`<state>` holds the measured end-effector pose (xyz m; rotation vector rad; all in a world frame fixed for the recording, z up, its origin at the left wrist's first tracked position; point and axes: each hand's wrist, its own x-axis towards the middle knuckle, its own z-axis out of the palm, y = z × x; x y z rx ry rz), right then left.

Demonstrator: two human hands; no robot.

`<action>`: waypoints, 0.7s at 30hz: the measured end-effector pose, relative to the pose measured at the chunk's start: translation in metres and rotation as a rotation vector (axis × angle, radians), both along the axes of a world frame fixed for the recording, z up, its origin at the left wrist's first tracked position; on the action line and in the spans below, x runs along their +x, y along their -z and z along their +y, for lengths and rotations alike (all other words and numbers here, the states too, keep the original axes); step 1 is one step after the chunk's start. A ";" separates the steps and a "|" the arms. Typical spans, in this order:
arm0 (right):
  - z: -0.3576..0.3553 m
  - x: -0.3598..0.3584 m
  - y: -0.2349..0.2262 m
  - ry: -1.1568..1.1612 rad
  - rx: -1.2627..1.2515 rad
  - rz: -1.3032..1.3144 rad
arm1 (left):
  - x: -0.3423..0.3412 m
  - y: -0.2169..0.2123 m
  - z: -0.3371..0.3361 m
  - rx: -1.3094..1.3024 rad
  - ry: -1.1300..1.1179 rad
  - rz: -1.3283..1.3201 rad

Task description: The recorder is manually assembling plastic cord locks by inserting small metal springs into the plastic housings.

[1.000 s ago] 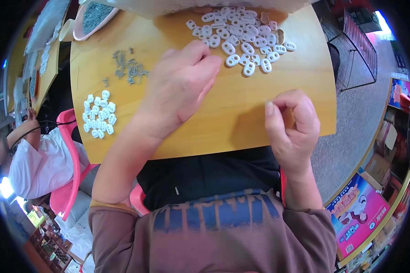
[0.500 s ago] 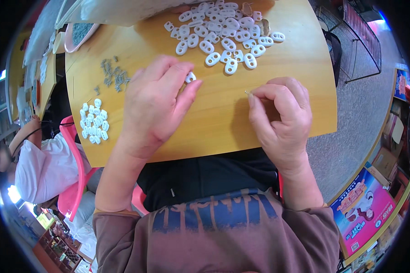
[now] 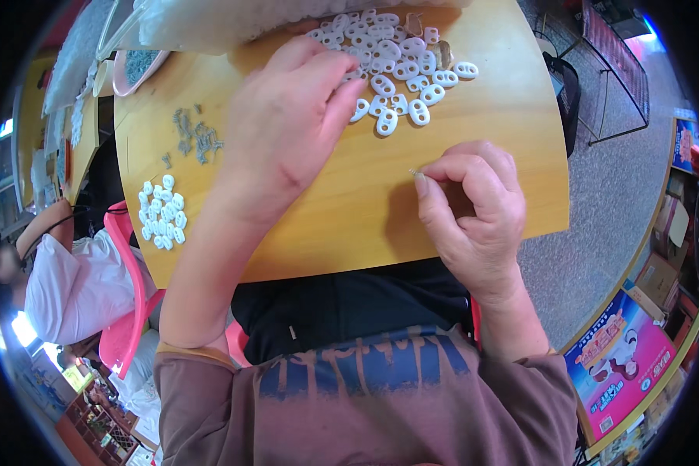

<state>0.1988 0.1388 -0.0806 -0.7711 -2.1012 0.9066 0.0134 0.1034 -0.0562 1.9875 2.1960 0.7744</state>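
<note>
My left hand (image 3: 287, 120) reaches over the near left side of a pile of white oval two-hole plastic pieces (image 3: 388, 50). Its thumb and index finger close around a white two-hole piece (image 3: 353, 76), whose outline the fingers partly cover. Above the bare wood at the right, my right hand (image 3: 474, 210) pinches a tiny metal spring (image 3: 413, 171) between thumb and index fingertip. To the left of my left forearm lies a group of smaller white plastic pieces (image 3: 161, 211). Beyond them is a loose heap of small grey metal springs (image 3: 196, 138).
A pink-rimmed bowl (image 3: 119, 78) of grey bits stands at the table's far left. A translucent plastic bag (image 3: 210, 23) of white pieces covers the far edge. Two brownish pieces (image 3: 444, 54) lie at the pile. Another person (image 3: 74, 283) sits left on a pink chair (image 3: 132, 311).
My left hand has moved away from me and rightward, from the bare wood to the pile. My right hand keeps its pinch on the spring and has shifted only slightly.
</note>
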 end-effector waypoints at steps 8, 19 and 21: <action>0.003 -0.001 0.009 0.022 0.044 0.057 | -0.002 0.007 0.013 -0.065 0.013 0.064; 0.002 0.002 0.002 -0.018 0.006 0.026 | -0.002 0.000 0.010 -0.094 0.069 0.039; 0.001 0.003 0.002 -0.026 0.003 0.030 | -0.002 -0.003 0.004 0.055 0.070 -0.057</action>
